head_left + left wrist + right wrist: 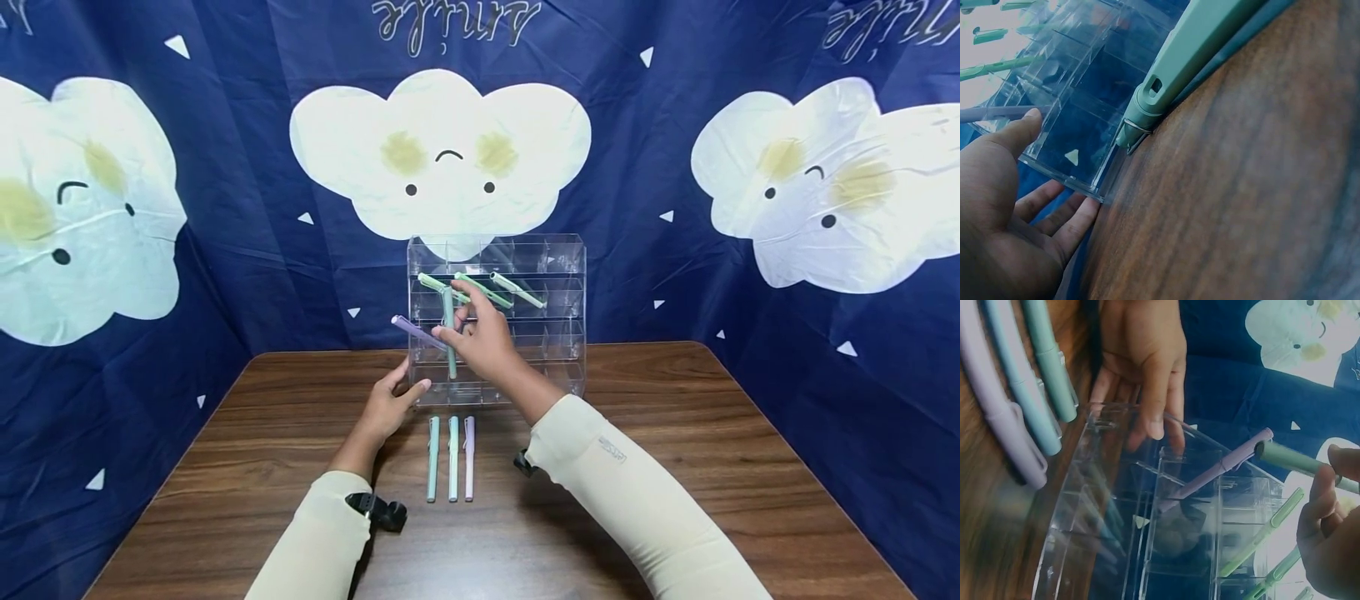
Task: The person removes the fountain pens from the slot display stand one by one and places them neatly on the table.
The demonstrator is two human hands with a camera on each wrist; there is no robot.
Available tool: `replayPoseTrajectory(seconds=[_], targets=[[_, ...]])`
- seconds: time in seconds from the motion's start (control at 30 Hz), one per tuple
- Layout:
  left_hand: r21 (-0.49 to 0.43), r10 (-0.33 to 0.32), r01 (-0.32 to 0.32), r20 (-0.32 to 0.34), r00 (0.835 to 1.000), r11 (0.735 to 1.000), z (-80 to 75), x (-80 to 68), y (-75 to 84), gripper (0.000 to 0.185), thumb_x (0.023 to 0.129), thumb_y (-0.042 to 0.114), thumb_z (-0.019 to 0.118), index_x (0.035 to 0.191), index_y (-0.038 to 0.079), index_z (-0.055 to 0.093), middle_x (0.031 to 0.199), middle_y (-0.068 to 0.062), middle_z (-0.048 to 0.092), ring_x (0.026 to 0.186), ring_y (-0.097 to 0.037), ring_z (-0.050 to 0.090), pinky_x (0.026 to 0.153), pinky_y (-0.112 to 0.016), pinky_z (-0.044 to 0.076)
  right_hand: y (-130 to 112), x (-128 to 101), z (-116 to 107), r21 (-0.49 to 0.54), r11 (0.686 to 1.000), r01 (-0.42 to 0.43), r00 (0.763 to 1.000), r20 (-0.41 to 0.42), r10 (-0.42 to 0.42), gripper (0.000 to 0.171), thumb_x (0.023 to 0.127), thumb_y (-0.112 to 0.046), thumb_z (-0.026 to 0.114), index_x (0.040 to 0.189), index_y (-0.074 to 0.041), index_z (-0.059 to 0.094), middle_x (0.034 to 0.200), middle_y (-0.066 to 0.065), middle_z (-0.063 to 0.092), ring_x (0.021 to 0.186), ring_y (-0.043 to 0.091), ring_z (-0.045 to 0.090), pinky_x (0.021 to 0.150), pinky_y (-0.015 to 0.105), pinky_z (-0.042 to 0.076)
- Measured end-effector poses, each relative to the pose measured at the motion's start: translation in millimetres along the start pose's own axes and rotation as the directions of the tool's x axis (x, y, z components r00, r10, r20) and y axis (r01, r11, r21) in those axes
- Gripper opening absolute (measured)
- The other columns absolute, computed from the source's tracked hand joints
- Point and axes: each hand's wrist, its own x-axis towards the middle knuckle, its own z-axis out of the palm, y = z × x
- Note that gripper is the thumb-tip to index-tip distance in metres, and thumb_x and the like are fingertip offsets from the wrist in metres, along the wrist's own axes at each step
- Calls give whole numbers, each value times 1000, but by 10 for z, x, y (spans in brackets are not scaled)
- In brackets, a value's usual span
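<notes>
While right grip [486,337] pinches teal pen [449,308] | left grip [385,412] spread at edge of rack [567,335] | table [697,425] extends rightward

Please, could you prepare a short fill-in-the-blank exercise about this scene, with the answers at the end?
1. The right hand holds exactly ____ pen.
2. On the table, before the clear rack, exactly ____ loose pens lie side by side.
3. Below the green pens, the lowest pen in the rack is coloured ____.

Missing words: one; three; purple.

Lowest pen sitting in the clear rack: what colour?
Purple. That pen shows its colour best in the head view.
</notes>
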Motion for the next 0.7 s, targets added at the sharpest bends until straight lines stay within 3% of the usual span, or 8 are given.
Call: replayPoseTrajectory(seconds=[0.17,0.47,0.7], targets=[[-5,3,-3,-7,1000,1000,16,3,-8,75,107,33,74,172,28,37,170,-20,47,152,-44,53,116,-56,53,96,-116,-33,-43,999,22,1000,22,-21,85,102,-14,79,172,-19,31,93,5,59,51,8,36,51,23,36],[-20,13,-13,-15,1000,1000,31,5,-9,73,108,29,74,171,27,39,166,-24,52,143,-44,62,96,-35,62,263,-355,-34,-97,995,-1,997,73,8,75,102,-16,80,165,-15,38,90,3,59,55,8,37,54,22,36],[-25,28,-28,-20,999,999,40,6,-16,72,107,27,74,171,28,40,165,-22,53,143,-43,61,95,-36,62,390,-539,-46,-35,995,-93,987,125,96,78,97,-13,85,161,-13,41,85,1,58,52,8,46,49,22,41]])
